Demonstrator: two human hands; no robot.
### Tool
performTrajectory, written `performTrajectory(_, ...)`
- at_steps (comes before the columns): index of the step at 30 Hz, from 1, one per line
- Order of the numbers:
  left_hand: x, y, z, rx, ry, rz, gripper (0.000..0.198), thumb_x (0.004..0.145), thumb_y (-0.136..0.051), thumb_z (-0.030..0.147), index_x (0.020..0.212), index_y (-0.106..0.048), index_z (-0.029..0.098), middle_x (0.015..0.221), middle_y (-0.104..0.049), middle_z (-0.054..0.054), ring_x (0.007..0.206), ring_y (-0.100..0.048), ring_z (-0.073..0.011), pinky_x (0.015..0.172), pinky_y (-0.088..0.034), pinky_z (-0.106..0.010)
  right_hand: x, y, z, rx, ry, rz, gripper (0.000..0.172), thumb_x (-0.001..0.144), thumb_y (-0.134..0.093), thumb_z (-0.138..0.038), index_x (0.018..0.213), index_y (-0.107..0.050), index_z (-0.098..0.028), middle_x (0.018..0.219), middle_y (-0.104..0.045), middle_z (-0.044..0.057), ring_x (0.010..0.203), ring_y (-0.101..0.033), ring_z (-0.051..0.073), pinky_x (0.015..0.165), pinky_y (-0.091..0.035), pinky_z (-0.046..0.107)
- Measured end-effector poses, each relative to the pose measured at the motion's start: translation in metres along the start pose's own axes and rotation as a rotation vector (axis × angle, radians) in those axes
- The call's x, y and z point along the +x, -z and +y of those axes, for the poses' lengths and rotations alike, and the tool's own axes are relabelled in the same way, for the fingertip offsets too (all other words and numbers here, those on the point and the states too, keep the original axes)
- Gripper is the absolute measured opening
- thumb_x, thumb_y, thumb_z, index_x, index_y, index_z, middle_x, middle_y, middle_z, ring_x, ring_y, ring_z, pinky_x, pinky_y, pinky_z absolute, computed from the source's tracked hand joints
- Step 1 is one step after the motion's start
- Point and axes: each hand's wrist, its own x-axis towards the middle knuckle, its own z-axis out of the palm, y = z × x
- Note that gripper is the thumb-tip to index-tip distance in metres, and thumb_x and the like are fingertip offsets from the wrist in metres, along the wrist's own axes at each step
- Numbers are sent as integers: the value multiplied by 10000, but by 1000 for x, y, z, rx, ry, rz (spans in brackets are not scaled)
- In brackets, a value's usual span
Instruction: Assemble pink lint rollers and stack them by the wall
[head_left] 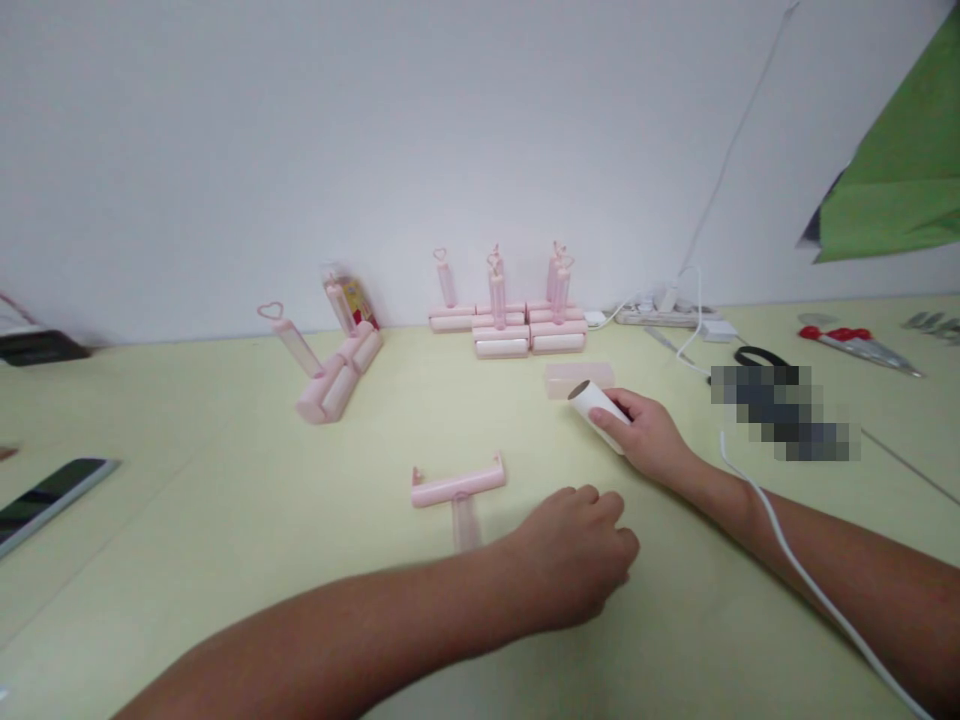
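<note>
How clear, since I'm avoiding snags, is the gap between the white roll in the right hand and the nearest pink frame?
Nothing visible stands between the white roll and the pink frame. The left hand is nearer the camera, its forearm hiding part of the handle.

The roll (602, 418) in the right grip (651, 435) looked like smooth, matt white paper, its core (580, 390) like plain brown card. Just beyond the grip, the cover (576, 379) was smooth, translucent plastic. To the grip's left, the roller frame (457, 487) seemed moulded from smooth plastic with a soft sheen, its handle (466, 522) see-through. Well left of the grip, the phone (52, 492) had a dark, glossy screen. Far right, the red-handled tool (855, 338) paired plastic with shiny metal. Beneath the grip, the tabletop (225, 480) appeared smooth and mostly matt.
</note>
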Motion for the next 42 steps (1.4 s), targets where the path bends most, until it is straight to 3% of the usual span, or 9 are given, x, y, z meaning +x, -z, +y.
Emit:
performTrajectory(4,10,-12,-28,-99,95,-93,123,874,-561,231,919,-652,161,885,-633,-87,736,-616,-208,627,-478,-313,2,1,2,25,9,-15,393,859,-612,-479,1081,-703,-167,966,-733,63,835,-645,244,742,-474,348)
performTrajectory(8,25,-4,-66,-189,301,-14,241,858,-618,287,1080,-656,199,976,-678,-84,863,-653,-234,738,-500,-327,5,1,4,79,25,10,411,864,-595,-489,1079,-701,-154,977,-732,72,850,-643,243,755,-486,350)
performTrajectory(12,37,3,-88,27,356,64,174,895,-538,224,1022,-648,178,986,-659,-114,943,-627,-261,795,-499,-364,7,-1,6,209,-33,45,453,840,-613,-506,1091,-678,-136,917,-714,78,743,-621,209,609,-489,300)
performTrajectory(18,35,1,-88,-46,386,34,376,878,-572,477,989,-656,128,1017,-633,-153,980,-608,-294,872,-490,-408,9,-1,8,420,-139,-36,475,836,-601,-444,1217,-597,-162,944,-707,71,617,-583,172,442,-453,252)
performTrajectory(22,27,12,-87,-356,509,257,588,877,-575,526,1311,-514,135,1180,-617,-164,1000,-620,-271,869,-494,-395,4,0,1,502,-110,-105,517,829,-628,-399,1288,-561,-170,1107,-702,92,747,-647,204,524,-526,281)
performTrajectory(25,25,20,-91,-778,575,398,758,835,-639,561,1433,-369,182,1150,-637,-136,804,-649,-184,690,-518,-301,-4,-3,-9,544,-1,-215,499,822,-680,-362,1278,-596,-179,1176,-693,93,945,-669,242,734,-564,337)
performTrajectory(29,27,25,-99,-1110,581,498,576,825,-696,440,1282,-514,142,900,-655,-66,585,-587,-106,488,-466,-208,-12,-7,-15,723,49,-309,541,802,-706,-297,1321,-583,-211,1247,-671,85,1095,-645,260,933,-518,407)
performTrajectory(34,23,33,-114,-1201,631,674,358,848,-667,400,1050,-621,108,787,-627,-46,574,-579,-106,449,-485,-201,-11,-7,-6,971,-141,-358,563,807,-645,-244,1359,-542,-213,1130,-704,98,949,-717,268,882,-558,496)
performTrajectory(42,23,18,-119,-1306,653,713,341,846,-676,409,1026,-618,125,726,-620,-22,533,-594,-105,498,-549,-235,-10,-9,-4,961,-221,-322,500,846,-677,-310,1324,-592,-190,988,-739,99,854,-736,242,819,-601,450)
